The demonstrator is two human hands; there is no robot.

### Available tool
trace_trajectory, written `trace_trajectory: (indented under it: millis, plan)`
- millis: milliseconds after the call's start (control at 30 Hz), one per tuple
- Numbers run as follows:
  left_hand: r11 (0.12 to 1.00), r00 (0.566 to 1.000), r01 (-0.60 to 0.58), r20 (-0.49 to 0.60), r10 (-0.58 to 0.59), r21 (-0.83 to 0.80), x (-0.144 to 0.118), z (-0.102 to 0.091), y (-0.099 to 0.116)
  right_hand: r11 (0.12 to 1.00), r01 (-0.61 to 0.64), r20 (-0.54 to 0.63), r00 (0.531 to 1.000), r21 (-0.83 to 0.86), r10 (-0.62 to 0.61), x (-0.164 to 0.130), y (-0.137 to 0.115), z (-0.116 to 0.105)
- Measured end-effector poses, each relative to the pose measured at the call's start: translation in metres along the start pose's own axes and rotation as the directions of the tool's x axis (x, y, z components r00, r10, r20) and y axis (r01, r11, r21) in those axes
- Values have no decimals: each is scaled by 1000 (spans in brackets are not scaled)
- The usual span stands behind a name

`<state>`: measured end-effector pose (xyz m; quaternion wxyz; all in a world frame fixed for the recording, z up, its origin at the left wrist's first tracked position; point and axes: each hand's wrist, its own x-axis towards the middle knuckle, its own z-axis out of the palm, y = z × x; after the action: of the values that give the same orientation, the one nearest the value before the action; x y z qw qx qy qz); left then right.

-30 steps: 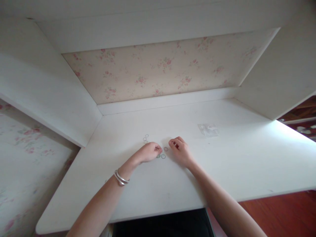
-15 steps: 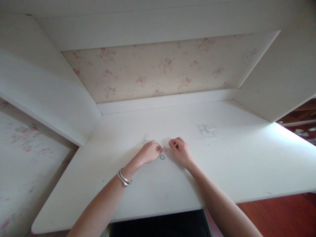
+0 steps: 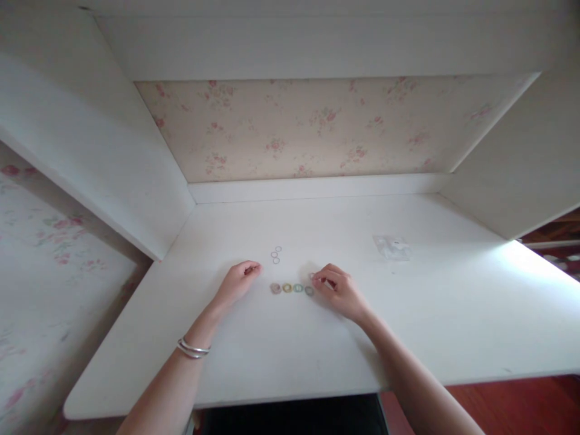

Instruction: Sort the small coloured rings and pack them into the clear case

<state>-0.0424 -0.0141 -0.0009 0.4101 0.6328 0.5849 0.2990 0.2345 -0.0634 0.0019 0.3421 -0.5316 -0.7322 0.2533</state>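
On the white tabletop lies a row of small coloured rings: a pinkish one, a yellow one, a green one and a grey one. Behind the row are three thin pale rings close together. My right hand pinches a thin ring at its fingertips, just beside the row's right end. To the left of the rings, my left hand rests with its fingers curled together; whatever they hold, if anything, is hidden.
A clear plastic packet lies on the white table at the back right. White side panels and a back ledge enclose the tabletop, with floral wallpaper behind. A dark seat sits below the front edge.
My left hand has drawn back leftward, uncovering the row of rings. My right hand now holds a thin ring, while the one lying between the hands is gone from there. The view has shifted slightly.
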Motion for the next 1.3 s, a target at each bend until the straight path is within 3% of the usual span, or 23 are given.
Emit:
trace_trajectory:
  millis: [133,300,600,733,900,1033,1133,1300]
  plan:
    - [1000,999,-19,39,20,-14,0,1,1,986,74,74,995,-146,-64,-17,-6,1]
    - [997,995,-64,82,61,37,-3,2,6,937,106,78,993,-332,-84,-21,-5,14]
    - [999,996,-46,80,47,-9,-2,2,3,962,38,-7,999,-272,-42,-10,-2,16]
    - [997,993,-71,98,72,-11,-2,1,2,972,43,2,999,-233,-44,14,-6,12]
    - [998,995,-43,90,47,-47,0,1,1,925,77,168,986,-372,-15,66,-14,20]
    - [998,994,-45,95,49,-42,0,0,2,843,194,283,958,-502,-52,97,-16,35]
    - [999,994,-47,98,49,-24,0,0,2,808,227,320,946,-543,-50,108,-12,42]
    - [998,993,-52,101,54,-20,0,1,2,821,221,276,958,-526,-82,108,0,42]
